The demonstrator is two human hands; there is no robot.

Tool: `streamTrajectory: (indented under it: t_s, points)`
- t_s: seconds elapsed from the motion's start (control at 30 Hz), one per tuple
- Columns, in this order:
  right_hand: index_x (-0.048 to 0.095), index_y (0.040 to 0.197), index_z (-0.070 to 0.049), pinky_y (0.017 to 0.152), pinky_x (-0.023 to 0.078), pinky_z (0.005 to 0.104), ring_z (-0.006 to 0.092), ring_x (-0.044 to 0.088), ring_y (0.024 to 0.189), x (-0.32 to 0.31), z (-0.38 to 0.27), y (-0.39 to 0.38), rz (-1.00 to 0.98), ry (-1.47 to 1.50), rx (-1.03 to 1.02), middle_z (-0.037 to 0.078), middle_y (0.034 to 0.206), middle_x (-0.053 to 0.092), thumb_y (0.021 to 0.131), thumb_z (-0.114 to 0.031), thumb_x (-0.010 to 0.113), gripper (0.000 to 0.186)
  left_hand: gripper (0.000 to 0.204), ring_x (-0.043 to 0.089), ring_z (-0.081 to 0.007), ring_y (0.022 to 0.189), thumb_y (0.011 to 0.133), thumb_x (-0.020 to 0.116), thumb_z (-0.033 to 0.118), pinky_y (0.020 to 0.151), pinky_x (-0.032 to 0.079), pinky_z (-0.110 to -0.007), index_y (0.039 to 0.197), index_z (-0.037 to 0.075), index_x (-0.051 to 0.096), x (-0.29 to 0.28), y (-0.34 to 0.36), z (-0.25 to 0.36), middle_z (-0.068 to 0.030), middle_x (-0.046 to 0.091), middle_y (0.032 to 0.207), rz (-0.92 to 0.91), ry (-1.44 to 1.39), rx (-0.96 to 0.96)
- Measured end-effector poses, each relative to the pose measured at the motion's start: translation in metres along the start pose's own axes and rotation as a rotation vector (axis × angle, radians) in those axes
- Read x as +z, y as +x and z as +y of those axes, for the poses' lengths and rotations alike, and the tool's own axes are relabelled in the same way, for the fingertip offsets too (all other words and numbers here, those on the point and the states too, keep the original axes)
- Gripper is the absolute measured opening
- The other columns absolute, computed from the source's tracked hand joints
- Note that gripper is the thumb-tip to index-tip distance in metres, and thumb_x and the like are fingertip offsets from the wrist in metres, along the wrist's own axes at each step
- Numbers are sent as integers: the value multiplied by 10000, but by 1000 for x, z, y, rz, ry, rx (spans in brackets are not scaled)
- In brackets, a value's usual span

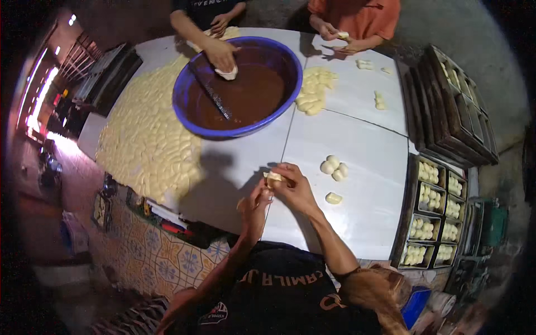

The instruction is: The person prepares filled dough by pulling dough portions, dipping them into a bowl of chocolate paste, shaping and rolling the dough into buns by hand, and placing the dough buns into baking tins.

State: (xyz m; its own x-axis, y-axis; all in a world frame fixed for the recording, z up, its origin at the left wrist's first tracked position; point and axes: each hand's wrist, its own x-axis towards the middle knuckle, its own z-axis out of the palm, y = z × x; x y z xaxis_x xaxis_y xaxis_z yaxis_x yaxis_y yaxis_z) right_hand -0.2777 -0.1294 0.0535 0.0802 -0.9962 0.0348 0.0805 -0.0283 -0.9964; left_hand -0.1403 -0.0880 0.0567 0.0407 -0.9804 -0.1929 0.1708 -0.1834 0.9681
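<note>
My left hand [255,201] and my right hand [291,184] meet over the white tabletop [363,223], both closed on a small pale dough piece [273,177] held between their fingertips. Some brown shows at the dough, partly hidden by my fingers. To the right lie a cluster of smooth dough balls [335,167] and a single dough lump [334,198]. Many small flattened dough pieces [145,134] cover the table's left part. Beyond my hands stands a blue tub [240,132] of brown filling with a long dark tool [209,92] in it.
Two co-workers handle dough across the table: one's hand [220,53] is over the tub, another's hands [343,44] are at the far right. Stacked dark pans [446,111] and filled pans [430,212] line the right edge. More trays [106,78] stand at the far left corner.
</note>
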Motion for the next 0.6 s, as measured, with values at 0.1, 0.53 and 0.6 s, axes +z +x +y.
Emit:
streamTrajectory:
  t_s: [0.1, 0.53, 0.6]
  points:
    - [627, 1154, 8, 823, 484, 300, 208, 593, 965, 11, -33, -30, 169, -78, -58, 110, 1065, 594, 869, -84, 646, 300, 279, 572, -104, 887, 947, 568, 110, 731, 497, -246, 1167, -56, 612, 11, -2, 10, -69, 608, 1065, -47, 160, 216]
    - [460, 1325, -45, 1070, 315, 405, 258, 362, 1288, -9, -20, -14, -95, -28, -244, 124, 1348, 412, 832, -480, 673, 692, 706, 536, -258, 1129, 903, 487, 588, 979, 425, -395, 1307, 9, 449, 22, 14, 33, -160, 529, 1266, -445, -664, -390]
    - [120, 1503, -85, 1077, 329, 404, 234, 375, 1310, -30, -9, -8, -163, 255, -131, 105, 1442, 338, 734, -527, 758, 1092, 904, 532, -318, 1146, 811, 496, 703, 1006, 406, -432, 1317, -43, 429, 29, 32, 58, -221, 522, 1274, -637, -814, -392]
